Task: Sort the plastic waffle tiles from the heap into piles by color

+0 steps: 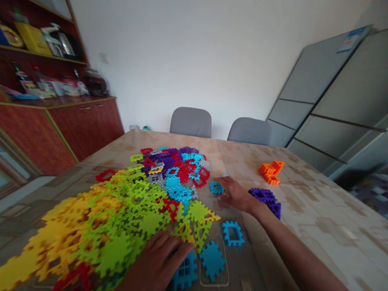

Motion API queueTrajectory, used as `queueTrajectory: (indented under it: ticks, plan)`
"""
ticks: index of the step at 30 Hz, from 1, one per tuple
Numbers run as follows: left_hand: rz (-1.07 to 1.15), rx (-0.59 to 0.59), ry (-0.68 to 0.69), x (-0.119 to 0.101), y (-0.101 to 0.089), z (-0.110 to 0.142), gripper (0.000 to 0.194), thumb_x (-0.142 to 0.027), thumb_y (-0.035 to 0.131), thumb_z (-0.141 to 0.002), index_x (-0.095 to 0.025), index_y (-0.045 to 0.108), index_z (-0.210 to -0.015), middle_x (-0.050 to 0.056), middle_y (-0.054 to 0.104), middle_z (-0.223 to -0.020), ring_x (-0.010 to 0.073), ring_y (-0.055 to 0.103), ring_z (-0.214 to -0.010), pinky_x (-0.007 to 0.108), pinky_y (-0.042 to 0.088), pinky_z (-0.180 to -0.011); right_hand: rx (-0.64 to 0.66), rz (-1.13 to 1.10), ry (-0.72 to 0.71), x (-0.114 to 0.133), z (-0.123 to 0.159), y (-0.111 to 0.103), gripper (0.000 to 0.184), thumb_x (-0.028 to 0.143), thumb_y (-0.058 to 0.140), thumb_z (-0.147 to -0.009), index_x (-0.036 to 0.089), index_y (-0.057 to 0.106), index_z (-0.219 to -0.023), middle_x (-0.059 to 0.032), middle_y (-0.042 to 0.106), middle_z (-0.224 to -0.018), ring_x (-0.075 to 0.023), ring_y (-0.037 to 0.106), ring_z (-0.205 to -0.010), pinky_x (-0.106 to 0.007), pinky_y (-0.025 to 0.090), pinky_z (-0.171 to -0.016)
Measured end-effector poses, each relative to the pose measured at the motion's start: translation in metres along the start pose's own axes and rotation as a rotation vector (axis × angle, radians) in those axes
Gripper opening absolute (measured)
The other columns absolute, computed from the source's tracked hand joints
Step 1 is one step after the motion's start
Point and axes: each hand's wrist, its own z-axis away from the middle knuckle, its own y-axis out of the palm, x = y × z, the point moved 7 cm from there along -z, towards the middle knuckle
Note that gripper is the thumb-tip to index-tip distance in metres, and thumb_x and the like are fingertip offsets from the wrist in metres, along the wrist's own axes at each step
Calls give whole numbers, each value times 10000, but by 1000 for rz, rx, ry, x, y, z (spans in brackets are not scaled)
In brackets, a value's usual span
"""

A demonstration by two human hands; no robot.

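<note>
Near the bottom centre, my left hand [159,258] lies over the front of a heap of plastic interlocking pieces, fingers loosely spread. Its thumb extends above a blue window-shaped piece [188,268], partly covered by the hand. My right hand [235,195] reaches out at the heap's right side, thumb and forefinger apart beside a small blue window piece [216,187] on the table; whether they touch it is unclear. A small grey piece [224,175] shows just past the fingers. Between the hands are a blue square frame [232,233] and a solid blue piece [212,260].
The heap holds yellow pieces [57,230], lime green pieces [133,194], red pieces [184,171] and purple pieces [163,163]. Stacked purple pieces [265,196] and orange pieces [271,172] stand right on the patterned tablecloth [315,210]. Two grey chairs [190,121] are behind.
</note>
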Motion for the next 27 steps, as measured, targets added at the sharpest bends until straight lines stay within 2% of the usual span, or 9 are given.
queueTrajectory:
  ticks: [4,7,11,14,16,18,20,22,27]
  plan:
    - [4,-8,22,3,8,2,799,-535,754,-794,-319,396,-1475,46,678,-1274,299,627,-1091,455,386,-1115,28,47,22,4,-15,9,550,103,708,-801,193,614,-1336,-137,677,-1201,-306,580,-1154,-481,435,-1014]
    - [29,23,1,-3,-1,-2,825,-526,802,-762,-304,419,-1458,42,683,-1281,298,633,-1112,464,381,-1133,20,70,35,6,-18,9,436,83,677,-812,181,671,-1238,-130,697,-1113,-287,601,-1087,-440,455,-961]
    - [71,8,-51,-15,-31,-10,687,-418,786,-808,-312,481,-1415,15,689,-1299,269,638,-1153,427,389,-1153,-48,59,51,10,-11,-1,284,66,569,-877,181,712,-1093,-104,727,-1015,-239,641,-1004,-379,467,-948]
    - [97,-145,-122,-11,-62,-13,466,-351,680,-888,-333,556,-1337,-2,706,-1272,256,644,-1173,412,398,-1157,-167,19,86,24,4,-15,332,117,469,-942,181,648,-1214,-122,722,-1098,-250,653,-1035,-387,485,-936]
    - [115,-259,-181,-1,-78,-13,368,-287,591,-934,-339,580,-1298,-5,712,-1252,241,646,-1179,414,396,-1157,-231,-95,84,43,17,-20,348,175,457,-960,211,594,-1278,-91,714,-1136,-224,672,-975,-346,515,-863]
    - [141,-325,-228,11,-86,-12,340,-237,530,-956,-334,585,-1277,-2,713,-1237,221,646,-1177,417,374,-1168,-256,-381,74,66,31,-17,224,244,525,-934,230,640,-1127,-34,722,-977,-180,650,-766,-288,511,-697]
    - [155,-332,-250,21,-87,-12,323,-218,503,-965,-318,596,-1257,9,713,-1231,213,644,-1175,423,362,-1172,-217,-621,95,89,41,-4,110,282,568,-908,217,644,-953,14,648,-758,-136,555,-610,-242,437,-569]
    - [153,-317,-259,27,-85,-12,300,-221,495,-967,-299,618,-1229,22,720,-1216,219,650,-1163,431,377,-1159,-151,-797,124,109,48,15,106,312,619,-883,208,629,-864,47,555,-657,-109,477,-559,-219,368,-522]
    - [145,-307,-271,33,-82,-12,302,-223,470,-977,-283,636,-1221,37,729,-1197,233,651,-1153,476,354,-1166,-27,-1072,166,134,50,52,251,437,649,-869,212,571,-790,70,478,-611,-95,417,-530,-207,339,-499]
